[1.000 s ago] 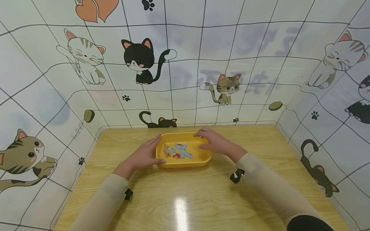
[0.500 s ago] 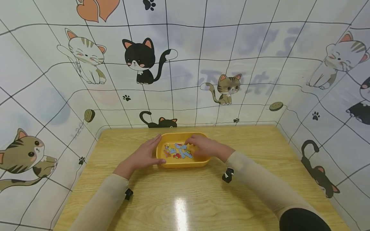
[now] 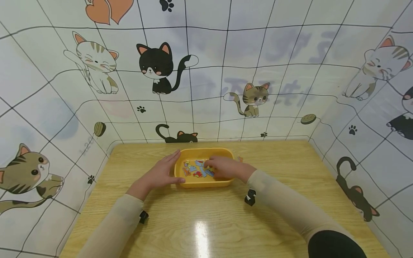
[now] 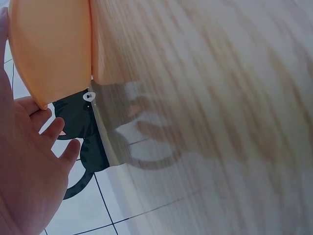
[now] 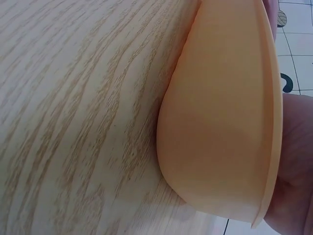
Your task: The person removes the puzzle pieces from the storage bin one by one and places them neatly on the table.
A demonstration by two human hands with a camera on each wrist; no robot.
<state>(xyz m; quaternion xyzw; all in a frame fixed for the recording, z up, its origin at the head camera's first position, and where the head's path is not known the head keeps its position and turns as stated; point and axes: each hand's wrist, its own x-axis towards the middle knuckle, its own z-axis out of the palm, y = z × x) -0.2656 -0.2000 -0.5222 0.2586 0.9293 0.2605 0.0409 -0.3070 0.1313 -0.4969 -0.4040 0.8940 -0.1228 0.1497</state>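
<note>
A yellow tray [image 3: 203,185] with raised sides lies at the far side of the wooden table. Inside it are several small flat pieces [image 3: 197,174], mostly light blue, some with red or orange; their exact kind is too small to tell. My left hand [image 3: 160,173] holds the tray's left end, thumb over the front rim and fingers along the side. In the left wrist view, that hand's fingertips [image 4: 73,149] are beside the tray wall [image 4: 51,44]. My right hand [image 3: 224,167] reaches over the right rim, fingers bent down among the pieces. Whether they pinch one is hidden.
One small orange piece [image 3: 240,159] lies just beyond the tray's right end, partly behind my right hand. The wooden table [image 3: 174,222] meets a wall [image 3: 206,107] printed with cats at its back, and similar walls rise on both sides.
My right hand has moved left and down from the tray's right rim into the tray. The orange piece outside has come into sight. My left hand and the tray have stayed put.
</note>
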